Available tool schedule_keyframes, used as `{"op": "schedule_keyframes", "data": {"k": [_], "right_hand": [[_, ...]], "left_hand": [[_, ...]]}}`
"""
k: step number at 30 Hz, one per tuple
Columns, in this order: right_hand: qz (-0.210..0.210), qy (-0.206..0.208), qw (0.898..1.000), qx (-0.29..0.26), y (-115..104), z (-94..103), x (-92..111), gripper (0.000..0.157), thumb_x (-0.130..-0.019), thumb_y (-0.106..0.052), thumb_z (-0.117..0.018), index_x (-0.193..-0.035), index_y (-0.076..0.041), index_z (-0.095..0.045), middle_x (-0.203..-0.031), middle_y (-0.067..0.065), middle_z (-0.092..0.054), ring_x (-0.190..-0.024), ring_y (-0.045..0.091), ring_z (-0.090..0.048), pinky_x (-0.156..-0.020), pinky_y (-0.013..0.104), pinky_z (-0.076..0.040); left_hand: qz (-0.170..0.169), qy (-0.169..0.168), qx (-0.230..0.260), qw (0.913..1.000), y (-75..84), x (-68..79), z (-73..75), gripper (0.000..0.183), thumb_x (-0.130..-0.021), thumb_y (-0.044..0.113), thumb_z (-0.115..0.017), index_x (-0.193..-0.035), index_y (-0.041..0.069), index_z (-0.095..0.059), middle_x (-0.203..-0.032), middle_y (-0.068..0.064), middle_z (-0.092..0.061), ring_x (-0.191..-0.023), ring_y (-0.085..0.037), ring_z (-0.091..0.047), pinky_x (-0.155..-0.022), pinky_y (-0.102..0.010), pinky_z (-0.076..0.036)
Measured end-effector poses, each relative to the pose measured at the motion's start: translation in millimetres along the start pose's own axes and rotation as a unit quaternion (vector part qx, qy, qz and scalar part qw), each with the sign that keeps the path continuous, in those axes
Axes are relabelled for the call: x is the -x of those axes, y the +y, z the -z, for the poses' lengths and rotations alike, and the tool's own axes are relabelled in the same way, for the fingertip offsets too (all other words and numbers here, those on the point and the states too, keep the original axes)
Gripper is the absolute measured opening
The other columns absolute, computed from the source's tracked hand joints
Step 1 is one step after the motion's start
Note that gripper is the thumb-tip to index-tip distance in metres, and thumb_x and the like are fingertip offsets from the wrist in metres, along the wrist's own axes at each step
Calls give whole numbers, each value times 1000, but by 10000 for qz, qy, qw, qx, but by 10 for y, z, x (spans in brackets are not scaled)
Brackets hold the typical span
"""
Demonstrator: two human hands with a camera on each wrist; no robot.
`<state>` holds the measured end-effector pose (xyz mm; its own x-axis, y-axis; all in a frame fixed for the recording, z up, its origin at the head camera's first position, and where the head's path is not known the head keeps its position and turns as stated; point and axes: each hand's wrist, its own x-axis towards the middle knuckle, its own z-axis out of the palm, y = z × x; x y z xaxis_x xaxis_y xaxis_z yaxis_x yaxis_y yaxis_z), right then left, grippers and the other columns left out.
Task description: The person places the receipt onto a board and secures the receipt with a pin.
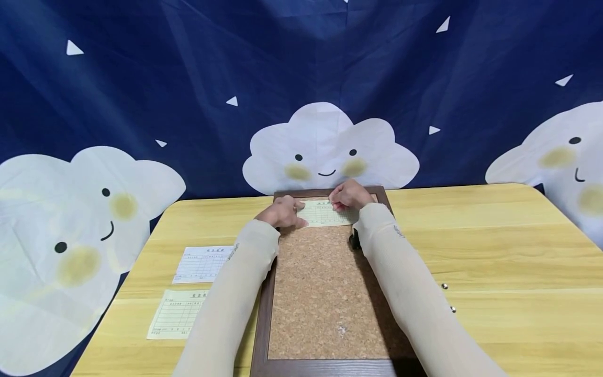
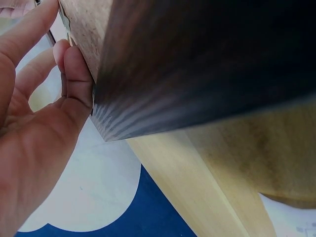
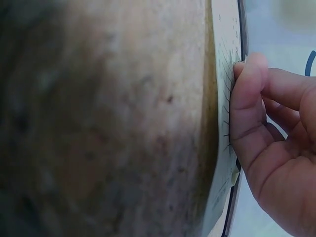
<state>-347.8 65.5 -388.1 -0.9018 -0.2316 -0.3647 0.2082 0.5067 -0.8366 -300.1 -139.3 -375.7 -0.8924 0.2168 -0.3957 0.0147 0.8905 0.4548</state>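
Observation:
A pale green printed slip (image 1: pixel 320 213) lies across the top of a cork board (image 1: pixel 320 283) with a dark wooden frame (image 1: pixel 265 319). My left hand (image 1: pixel 284 212) presses the slip's left end against the cork, thumb and fingers spread apart. At the slip's upper edge, right of centre, my right hand (image 1: pixel 350 195) pinches something tiny between thumb and index finger. It looks like a thumbtack, mostly covered by the fingertips. In the right wrist view, the right hand (image 3: pixel 276 123) is against the slip (image 3: pixel 222 123), whose lower edge stands slightly off the cork.
On the table left of the board lie a white printed slip (image 1: pixel 200 264) and another pale green slip (image 1: pixel 176 314), both partly behind the left sleeve. Two small silver tacks (image 1: pixel 445 286) lie on the right. A cloud-patterned blue curtain (image 1: pixel 207 68) hangs behind the table.

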Motion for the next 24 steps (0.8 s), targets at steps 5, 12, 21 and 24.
{"op": "schedule_keyframes", "data": {"k": [5, 12, 21, 24], "right_hand": [[72, -1, 10000, 66, -5, -3, 2, 15, -99, 1, -56, -105, 11, -65, -65, 5, -63, -56, 9, -59, -59, 22, -54], [54, 9, 10000, 60, -14, -7, 13, 15, -99, 2, -55, -105, 12, -65, -66, 6, -63, -57, 9, -59, -60, 22, -54], [35, 16, 10000, 77, -34, -2, 37, 17, -99, 2, -55, -108, 12, -65, -67, 6, -63, -57, 9, -59, -63, 24, -55], [42, 39, 9999, 141, -37, -6, 37, 17, -99, 1, -55, -108, 12, -66, -67, 6, -64, -57, 9, -59, -63, 23, -55]], "left_hand": [[-20, 38, 99, 9999, -14, 1, -6, 64, -92, 28, -75, -149, 15, -49, -150, -9, -48, -138, -27, -42, -109, -40, -39], [-10, 17, 66, 10000, -9, -3, -5, 63, -92, 28, -74, -149, 16, -49, -152, -8, -45, -140, -27, -40, -110, -40, -38], [-3, 33, 74, 10000, -10, -10, -8, 63, -92, 28, -74, -149, 16, -49, -153, -6, -45, -141, -27, -39, -111, -40, -37], [-15, 41, 74, 10000, -14, -13, -8, 63, -92, 28, -74, -149, 16, -49, -153, -6, -45, -141, -26, -38, -111, -40, -37]]}}
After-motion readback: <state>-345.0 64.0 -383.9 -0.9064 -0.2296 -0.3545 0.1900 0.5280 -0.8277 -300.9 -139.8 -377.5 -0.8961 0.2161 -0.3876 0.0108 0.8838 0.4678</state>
